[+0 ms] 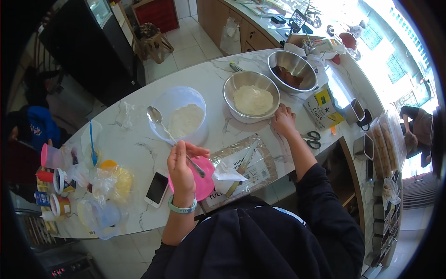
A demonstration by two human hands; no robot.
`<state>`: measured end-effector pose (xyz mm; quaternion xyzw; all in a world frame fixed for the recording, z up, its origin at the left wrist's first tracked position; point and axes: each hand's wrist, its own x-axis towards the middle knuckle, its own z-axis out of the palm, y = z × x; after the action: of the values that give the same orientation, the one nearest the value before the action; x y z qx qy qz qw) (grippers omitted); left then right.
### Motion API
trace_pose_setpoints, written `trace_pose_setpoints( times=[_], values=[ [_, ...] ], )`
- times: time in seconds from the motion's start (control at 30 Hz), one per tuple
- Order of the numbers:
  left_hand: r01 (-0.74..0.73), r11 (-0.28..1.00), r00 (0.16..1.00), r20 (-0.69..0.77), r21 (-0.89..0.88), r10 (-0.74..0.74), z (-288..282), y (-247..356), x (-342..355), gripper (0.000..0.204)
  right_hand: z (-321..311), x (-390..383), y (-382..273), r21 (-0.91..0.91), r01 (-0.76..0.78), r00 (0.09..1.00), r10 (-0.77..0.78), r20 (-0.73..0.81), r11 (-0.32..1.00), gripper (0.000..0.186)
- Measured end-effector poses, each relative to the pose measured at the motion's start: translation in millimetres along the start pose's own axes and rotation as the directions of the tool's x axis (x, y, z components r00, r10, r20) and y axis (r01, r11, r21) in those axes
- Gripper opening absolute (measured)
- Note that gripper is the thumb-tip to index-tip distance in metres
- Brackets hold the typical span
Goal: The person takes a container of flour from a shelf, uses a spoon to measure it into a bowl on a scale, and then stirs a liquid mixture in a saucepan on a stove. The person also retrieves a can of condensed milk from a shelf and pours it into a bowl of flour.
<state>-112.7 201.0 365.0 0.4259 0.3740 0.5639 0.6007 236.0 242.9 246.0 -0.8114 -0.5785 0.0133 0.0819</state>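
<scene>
My left hand [181, 165] holds a long metal spoon [154, 116], its head over the edge of a translucent plastic bowl [192, 135] of white powder. A pink round item [202, 188] lies under this hand. My right hand [284, 120] grips the side of a steel bowl [251, 80] holding pale flour. Behind that stands a second steel bowl [297, 63] with brown powder. A yellow-and-silver pouch [324, 107] and black scissors [312, 142] lie right of my right hand. A flat printed package [255, 165] with crumpled white paper sits between my forearms.
A phone [157, 188] lies left of my forearm. Cups, bags and a jug [101, 218] crowd the left end of the curved counter [116, 144]. Tins and plastic boxes [385, 144] line the right side. One person in blue [39, 125] is at far left, another [413, 132] at far right.
</scene>
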Motion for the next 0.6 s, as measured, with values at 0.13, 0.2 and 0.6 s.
trace_pose_setpoints(
  times=[0.13, 0.2, 0.6],
  values=[
    [0.004, 0.999, 1.000, -0.012, -0.042, -0.004, -3, 0, -1, 0.036, 4, 0, 9, 0.011, 0.031, 0.998, -0.031, -0.055, 0.999, 0.043],
    [-0.019, 0.999, 0.998, -0.052, -0.026, 0.018, -6, 0, 0, 0.031, 2, 0, 11, 0.018, 0.083, 0.993, -0.081, -0.087, 0.996, 0.043],
    [-0.034, 0.999, 0.998, -0.043, 0.002, 0.034, -8, 4, 9, 0.034, -12, 2, 12, -0.127, 0.104, 0.994, -0.108, -0.021, 0.986, 0.033]
  ],
)
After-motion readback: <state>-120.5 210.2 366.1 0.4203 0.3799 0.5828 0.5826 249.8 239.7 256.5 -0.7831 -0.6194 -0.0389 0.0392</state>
